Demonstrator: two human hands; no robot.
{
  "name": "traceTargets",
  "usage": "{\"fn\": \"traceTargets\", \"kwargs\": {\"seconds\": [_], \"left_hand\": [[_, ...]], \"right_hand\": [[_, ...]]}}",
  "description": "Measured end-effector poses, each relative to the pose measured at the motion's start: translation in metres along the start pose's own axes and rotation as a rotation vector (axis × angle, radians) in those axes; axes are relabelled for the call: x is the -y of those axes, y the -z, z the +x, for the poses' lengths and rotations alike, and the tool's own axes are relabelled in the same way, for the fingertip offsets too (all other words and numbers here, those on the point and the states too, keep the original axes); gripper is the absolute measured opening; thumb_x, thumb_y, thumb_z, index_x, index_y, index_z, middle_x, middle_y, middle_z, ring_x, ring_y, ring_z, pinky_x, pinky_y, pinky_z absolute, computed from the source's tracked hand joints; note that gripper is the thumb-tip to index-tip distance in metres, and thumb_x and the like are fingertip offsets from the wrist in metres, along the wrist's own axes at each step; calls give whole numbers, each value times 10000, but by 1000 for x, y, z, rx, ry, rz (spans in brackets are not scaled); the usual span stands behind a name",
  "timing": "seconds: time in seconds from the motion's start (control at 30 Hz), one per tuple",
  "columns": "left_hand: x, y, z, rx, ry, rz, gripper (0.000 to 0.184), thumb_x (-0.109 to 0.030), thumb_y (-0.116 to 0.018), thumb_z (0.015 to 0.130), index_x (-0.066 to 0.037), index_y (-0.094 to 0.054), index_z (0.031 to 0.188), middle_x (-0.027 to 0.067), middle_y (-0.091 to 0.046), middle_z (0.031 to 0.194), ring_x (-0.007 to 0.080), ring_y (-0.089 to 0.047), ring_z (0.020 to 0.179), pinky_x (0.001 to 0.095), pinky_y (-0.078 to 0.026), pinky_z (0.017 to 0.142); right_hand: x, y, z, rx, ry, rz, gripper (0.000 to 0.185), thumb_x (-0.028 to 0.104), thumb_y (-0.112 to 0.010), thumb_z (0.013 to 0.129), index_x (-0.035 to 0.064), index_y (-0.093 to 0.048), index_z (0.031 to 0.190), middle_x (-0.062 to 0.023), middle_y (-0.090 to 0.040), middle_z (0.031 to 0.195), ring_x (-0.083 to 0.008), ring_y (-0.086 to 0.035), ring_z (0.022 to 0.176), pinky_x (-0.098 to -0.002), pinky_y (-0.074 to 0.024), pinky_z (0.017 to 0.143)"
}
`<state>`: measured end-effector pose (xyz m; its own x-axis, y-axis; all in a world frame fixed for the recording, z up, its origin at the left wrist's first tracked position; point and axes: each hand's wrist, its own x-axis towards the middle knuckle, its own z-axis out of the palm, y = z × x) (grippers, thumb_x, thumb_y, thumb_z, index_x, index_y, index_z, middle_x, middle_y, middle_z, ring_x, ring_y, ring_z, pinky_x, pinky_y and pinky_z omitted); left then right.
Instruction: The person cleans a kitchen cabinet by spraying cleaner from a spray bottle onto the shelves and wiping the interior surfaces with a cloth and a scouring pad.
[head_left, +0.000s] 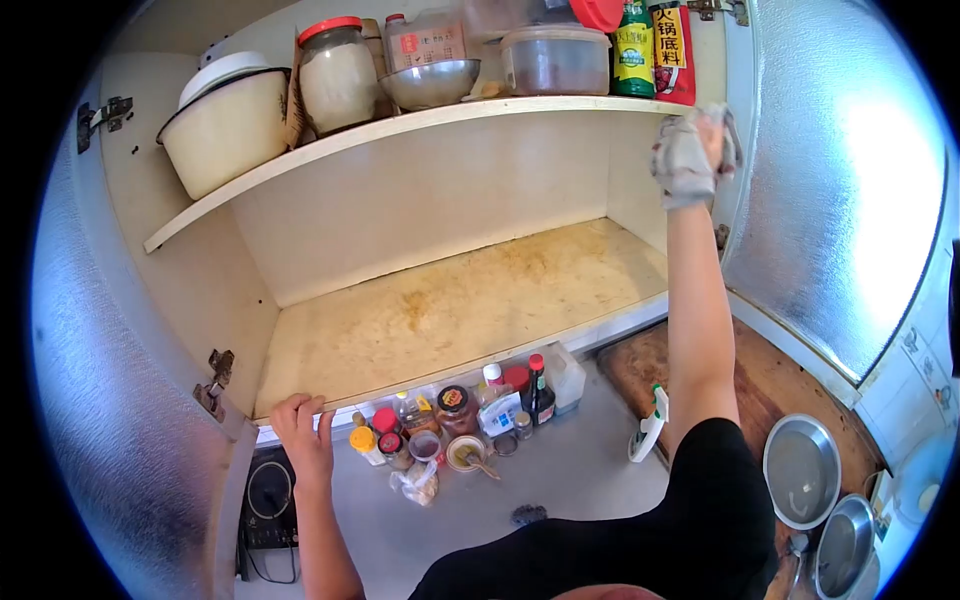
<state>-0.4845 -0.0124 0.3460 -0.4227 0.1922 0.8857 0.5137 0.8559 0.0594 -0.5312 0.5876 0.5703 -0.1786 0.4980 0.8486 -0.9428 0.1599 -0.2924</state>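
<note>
Cream-coloured pot (222,135) at upper left, standing on the shelf (420,124) of an open cupboard (430,200). Lower down, the left hand (303,428) is open, its fingers resting on the front edge of the brown-stained cupboard floor (470,290). At centre, bottles and jars (460,420) crowd the grey counter (590,480). Further right stands a spray bottle (650,432). Above it, the right hand (712,140) grips a crumpled grey cloth (683,165) by the shelf's right end, just below a red packet (675,75).

A bright frosted door (815,220) hangs near wall tiles (890,405).
</note>
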Motion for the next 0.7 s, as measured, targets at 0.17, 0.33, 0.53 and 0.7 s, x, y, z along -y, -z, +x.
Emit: {"fn": "traceTargets", "kwargs": {"seconds": [0.17,0.33,0.53,0.7], "left_hand": [[2,1,-2,-16,-7,-10,304,-58,-714,661,-74,-564,926,95,-512,980,283,-462,953,386,-352,831],[-2,6,0,-21,10,-40,288,-65,-706,664,-90,-572,918,77,-505,961,283,-452,933,400,-339,849],[-6,7,1,-14,10,-41,297,-60,-711,655,-86,-573,916,76,-506,956,277,-457,933,396,-343,847],[-5,5,-1,-20,10,-43,316,-44,-720,638,-83,-571,915,77,-505,957,278,-461,936,391,-347,846]], "right_hand": [[-13,-27,10,-308,340,-741,382,194,-476,854,-44,-479,1153,-241,-606,934,-348,-604,830,-412,-457,741],[-14,-129,-64,-152,155,-713,521,263,-473,883,-5,-351,1312,-270,-444,1099,-375,-442,1031,-435,-345,894],[52,-265,-171,318,167,-591,604,181,-442,890,29,-149,1396,-323,-506,1097,-448,-514,975,-442,-401,860],[84,-202,-128,663,-410,-943,530,211,-399,925,109,-205,1407,-314,-480,1165,-399,-491,1082,-442,-416,882]]}}
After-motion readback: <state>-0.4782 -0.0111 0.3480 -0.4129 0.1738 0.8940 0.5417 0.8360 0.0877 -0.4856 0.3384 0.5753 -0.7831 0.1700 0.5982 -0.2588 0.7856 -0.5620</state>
